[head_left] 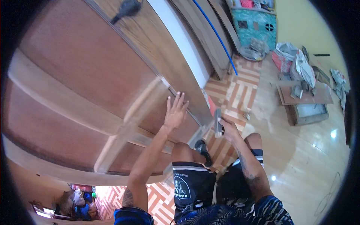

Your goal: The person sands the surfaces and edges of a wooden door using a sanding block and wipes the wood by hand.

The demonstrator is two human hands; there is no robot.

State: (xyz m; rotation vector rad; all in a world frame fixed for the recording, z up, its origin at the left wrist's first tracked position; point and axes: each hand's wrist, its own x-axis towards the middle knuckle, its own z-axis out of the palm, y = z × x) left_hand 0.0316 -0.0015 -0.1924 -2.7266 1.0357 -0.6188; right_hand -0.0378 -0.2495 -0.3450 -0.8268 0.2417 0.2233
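Note:
A large panelled wooden door [90, 75] with reddish-brown panels and paler rails fills the left side of the head view. My left hand [175, 112], fingers spread, rests on or just over the door near its edge, holding nothing. To the right, past the door's edge, my right hand [228, 129] is closed around a grey, flat-faced block-like tool [218, 123], held apart from the door. A dark handle [127, 9] sticks out at the top of the door's wooden edge.
Long boards [200, 33] and a blue tube [217, 32] lean behind the door. A teal cabinet [255, 30], sacks [300, 62] and a low box [307, 112] under a board stand to the right. My foot [203, 152] is by the door's lower edge.

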